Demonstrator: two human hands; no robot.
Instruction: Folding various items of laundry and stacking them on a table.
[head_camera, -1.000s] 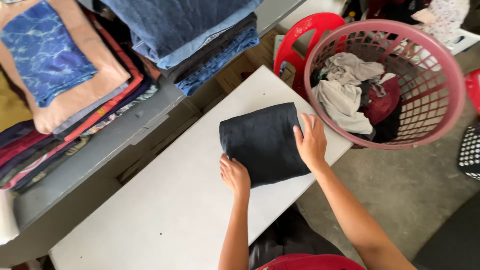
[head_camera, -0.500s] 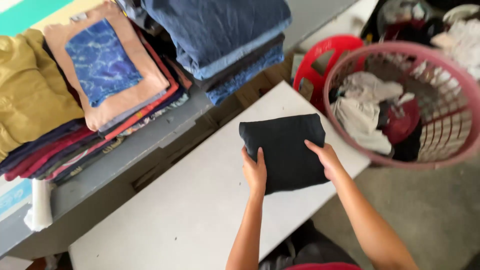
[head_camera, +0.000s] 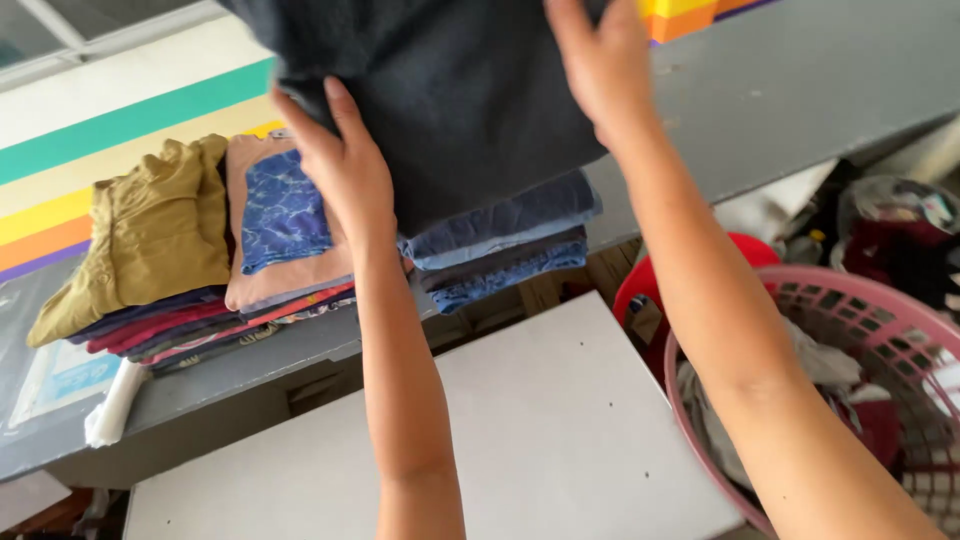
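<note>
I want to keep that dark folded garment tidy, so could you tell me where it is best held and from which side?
Probably at its two opposite side edges, coming from below and the near side, as the left hand and right hand do on the dark folded garment. It is a flat, limp fold; support on both sides likely keeps it from sagging open.

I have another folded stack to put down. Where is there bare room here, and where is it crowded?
Free: the white table, bare between the two forearms and out to its left end; the grey shelf right of the jeans stack. Crowded: the shelf's left part, with the shirt pile and olive shirt, and the pink basket. Both hands, left and right, hold the dark garment over the jeans stack.
</note>
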